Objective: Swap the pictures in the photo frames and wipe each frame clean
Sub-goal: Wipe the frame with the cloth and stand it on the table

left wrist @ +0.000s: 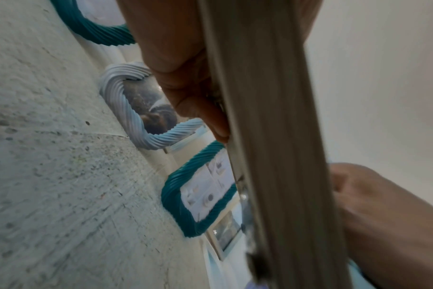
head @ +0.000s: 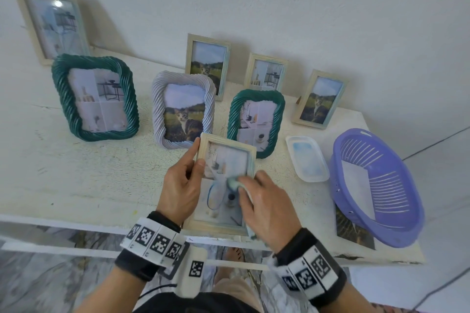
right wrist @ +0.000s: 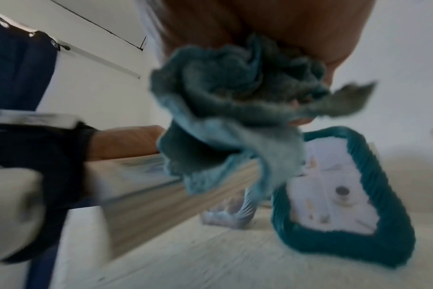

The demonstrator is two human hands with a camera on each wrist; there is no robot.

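- Pale wooden frame held over the near edge of the white table, tilted with its glass facing up, just in front of the ribbed frames.
- Left hand clamped on the frame's left side, thumb on the front rail, fingers curled behind.
- Right hand clenched around a bunched blue cloth, pressed onto the glass at the middle of the frame.
- Behind, standing upright: large green ribbed frame at the left, white ribbed frame with a cat picture, smaller green ribbed frame just beyond the held one.
- Further back against the wall: four pale wooden frames, the largest at far left, two with cat pictures.
- At the right: shallow white tray lying flat, purple basket tipped on its side with a print under it.
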